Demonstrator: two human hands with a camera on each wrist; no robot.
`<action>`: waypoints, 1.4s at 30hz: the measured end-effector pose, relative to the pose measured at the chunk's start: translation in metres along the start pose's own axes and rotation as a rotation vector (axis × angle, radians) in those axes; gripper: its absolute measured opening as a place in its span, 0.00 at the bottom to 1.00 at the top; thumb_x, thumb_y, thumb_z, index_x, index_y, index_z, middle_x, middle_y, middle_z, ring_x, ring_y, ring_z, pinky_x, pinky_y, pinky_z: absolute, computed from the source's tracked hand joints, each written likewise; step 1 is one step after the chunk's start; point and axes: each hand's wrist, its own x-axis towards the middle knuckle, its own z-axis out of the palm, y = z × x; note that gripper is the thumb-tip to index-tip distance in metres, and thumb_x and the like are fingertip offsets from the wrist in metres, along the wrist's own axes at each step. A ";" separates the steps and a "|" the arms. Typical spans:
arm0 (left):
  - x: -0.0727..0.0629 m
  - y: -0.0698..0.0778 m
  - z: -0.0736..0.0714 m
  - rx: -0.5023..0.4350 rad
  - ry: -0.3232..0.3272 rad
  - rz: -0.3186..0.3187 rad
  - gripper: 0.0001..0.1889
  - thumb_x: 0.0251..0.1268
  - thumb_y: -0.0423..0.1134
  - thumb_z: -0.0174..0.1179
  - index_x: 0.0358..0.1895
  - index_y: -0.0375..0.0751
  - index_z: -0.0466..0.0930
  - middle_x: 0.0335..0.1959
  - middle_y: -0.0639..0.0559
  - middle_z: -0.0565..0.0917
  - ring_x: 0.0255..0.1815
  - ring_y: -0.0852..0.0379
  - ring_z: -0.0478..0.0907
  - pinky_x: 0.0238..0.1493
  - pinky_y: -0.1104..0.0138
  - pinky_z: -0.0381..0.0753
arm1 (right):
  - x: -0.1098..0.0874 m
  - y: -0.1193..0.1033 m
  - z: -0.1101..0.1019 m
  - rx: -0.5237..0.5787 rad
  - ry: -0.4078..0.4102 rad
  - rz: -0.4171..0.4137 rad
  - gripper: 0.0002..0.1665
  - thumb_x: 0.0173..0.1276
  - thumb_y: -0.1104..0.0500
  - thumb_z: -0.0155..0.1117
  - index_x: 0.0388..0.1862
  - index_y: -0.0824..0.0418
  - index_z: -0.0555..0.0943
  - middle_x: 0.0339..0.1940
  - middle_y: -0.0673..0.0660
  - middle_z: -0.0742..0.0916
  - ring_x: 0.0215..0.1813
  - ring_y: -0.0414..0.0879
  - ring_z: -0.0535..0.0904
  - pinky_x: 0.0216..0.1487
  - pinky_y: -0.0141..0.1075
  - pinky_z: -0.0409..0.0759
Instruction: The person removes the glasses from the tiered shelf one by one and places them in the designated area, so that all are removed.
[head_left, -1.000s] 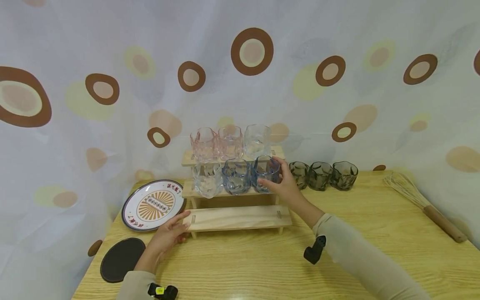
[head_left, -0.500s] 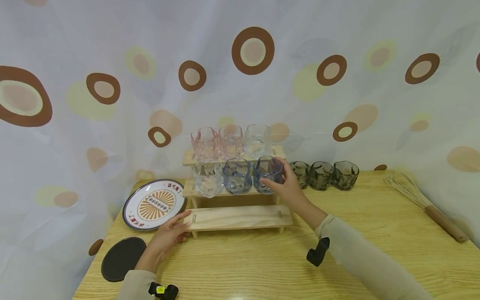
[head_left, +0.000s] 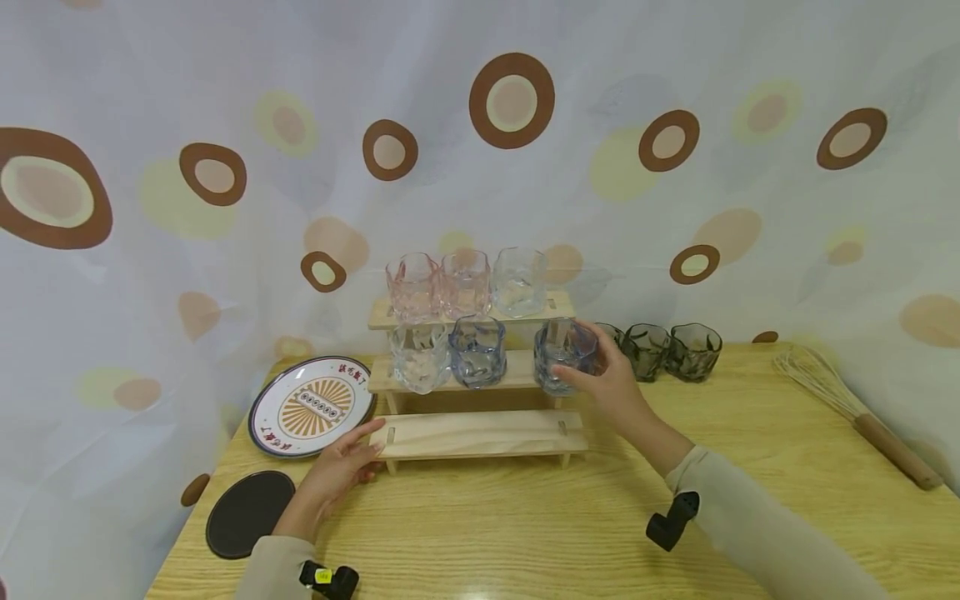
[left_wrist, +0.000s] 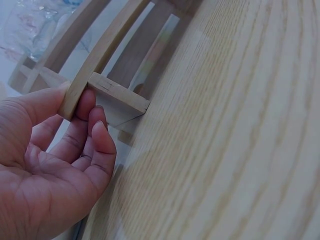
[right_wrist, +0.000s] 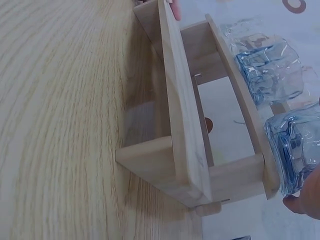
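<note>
A three-step wooden rack (head_left: 480,435) stands on the table. My left hand (head_left: 335,477) pinches the left end of its lowest board; in the left wrist view the thumb (left_wrist: 42,105) lies on the board, fingers curled beneath. With my right hand (head_left: 622,390) I grip a blue drinking glass (head_left: 558,358) by its sides at the right end of the middle step; it overhangs the board's end in the head view. A second blue glass (head_left: 478,354) and a clear glass (head_left: 418,358) stand left of it. Two pink glasses (head_left: 412,287) and another clear glass (head_left: 520,283) fill the top step.
Grey glasses (head_left: 693,350) stand in a row behind and right of my right hand. A whisk (head_left: 855,412) lies at the right. At the left are a patterned plate (head_left: 311,408) and a dark round mat (head_left: 250,514). A patterned curtain (head_left: 480,200) hangs close behind.
My right hand has shifted right with the blue glass, opening a gap between it and the other blue glass. The left hand stays at the rack's lowest board.
</note>
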 end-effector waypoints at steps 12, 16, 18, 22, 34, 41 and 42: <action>0.001 0.000 0.000 0.009 0.003 -0.006 0.26 0.69 0.35 0.55 0.69 0.41 0.64 0.30 0.54 0.76 0.35 0.57 0.77 0.34 0.69 0.77 | -0.019 0.006 -0.036 0.025 0.086 0.022 0.48 0.62 0.54 0.68 0.76 0.48 0.54 0.58 0.59 0.70 0.37 0.44 0.70 0.32 0.28 0.69; 0.000 0.000 0.000 0.020 0.010 -0.012 0.26 0.69 0.35 0.55 0.69 0.42 0.64 0.31 0.54 0.75 0.36 0.57 0.77 0.35 0.69 0.77 | -0.023 0.012 -0.047 0.020 0.097 0.013 0.47 0.63 0.53 0.68 0.76 0.50 0.54 0.64 0.60 0.69 0.46 0.45 0.72 0.47 0.33 0.73; 0.000 0.001 0.000 0.023 0.010 -0.014 0.26 0.69 0.35 0.55 0.69 0.42 0.64 0.31 0.54 0.75 0.36 0.57 0.77 0.35 0.69 0.77 | -0.024 0.015 -0.051 0.046 0.092 0.019 0.48 0.63 0.54 0.68 0.76 0.51 0.53 0.70 0.62 0.66 0.65 0.52 0.66 0.63 0.41 0.66; -0.001 0.002 0.001 0.026 0.008 -0.013 0.26 0.69 0.35 0.55 0.69 0.42 0.64 0.31 0.54 0.76 0.35 0.57 0.76 0.35 0.69 0.76 | -0.028 0.023 -0.058 0.113 0.095 0.048 0.50 0.62 0.57 0.68 0.77 0.52 0.50 0.74 0.65 0.59 0.75 0.59 0.46 0.71 0.56 0.45; -0.001 0.002 0.001 0.018 0.023 -0.018 0.26 0.68 0.36 0.56 0.69 0.42 0.65 0.33 0.53 0.77 0.35 0.58 0.77 0.34 0.70 0.76 | -0.029 0.052 -0.057 0.107 0.122 0.126 0.54 0.62 0.56 0.68 0.77 0.56 0.45 0.75 0.66 0.55 0.75 0.60 0.46 0.71 0.57 0.46; -0.001 0.001 0.000 0.009 0.003 -0.019 0.27 0.68 0.36 0.56 0.70 0.42 0.64 0.32 0.54 0.76 0.35 0.58 0.77 0.34 0.70 0.76 | -0.026 0.070 -0.052 0.115 0.121 0.140 0.54 0.62 0.57 0.68 0.77 0.58 0.45 0.74 0.67 0.56 0.75 0.60 0.46 0.71 0.55 0.45; 0.000 0.001 0.000 0.009 0.002 -0.018 0.27 0.68 0.36 0.56 0.70 0.42 0.64 0.32 0.54 0.76 0.35 0.58 0.77 0.34 0.70 0.76 | -0.025 0.073 -0.051 0.115 0.121 0.143 0.54 0.62 0.57 0.68 0.77 0.58 0.45 0.74 0.67 0.57 0.75 0.60 0.47 0.71 0.55 0.46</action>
